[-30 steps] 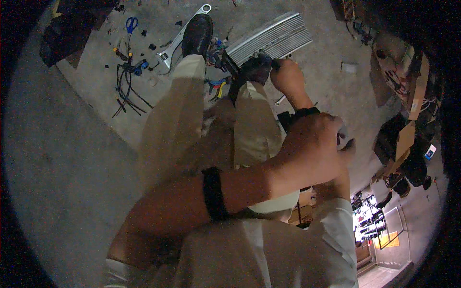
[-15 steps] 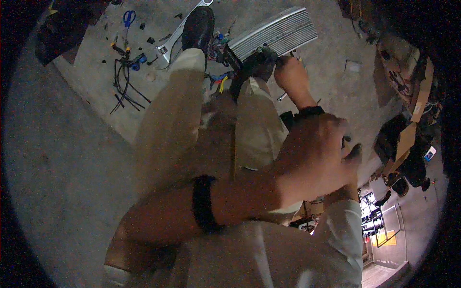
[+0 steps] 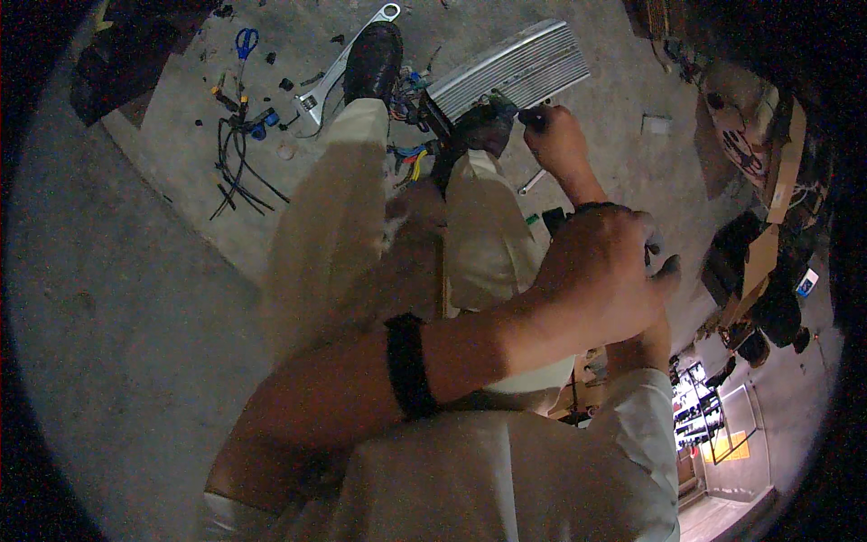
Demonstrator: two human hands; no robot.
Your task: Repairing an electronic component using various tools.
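My right hand point(image 3: 558, 144) is closed round a small dark object point(image 3: 536, 117), its kind unclear, at the near edge of a ribbed silver metal housing point(image 3: 515, 68). Against that housing rests my dark right shoe point(image 3: 488, 131). Crossing from the left, my left hand point(image 3: 610, 271) lies over my right forearm point(image 3: 643, 348) just below the wrist, its fingers curled round the far side; the fingertips look dark. Each wrist wears a black band. Bundled coloured wires point(image 3: 417, 158) lie between my feet. A small wrench point(image 3: 533, 182) is on the floor near my right hand.
A large adjustable wrench point(image 3: 312, 104) lies beside my left shoe point(image 3: 373, 68). Blue-handled scissors point(image 3: 246, 43), black cables point(image 3: 237, 167) and small dark scraps are at the left. Cardboard point(image 3: 778, 181) and dark clutter line the right side.
My right hand has shifted slightly right and down, showing more of the dark object. The left hand stays over the right forearm. The view has shifted a little.
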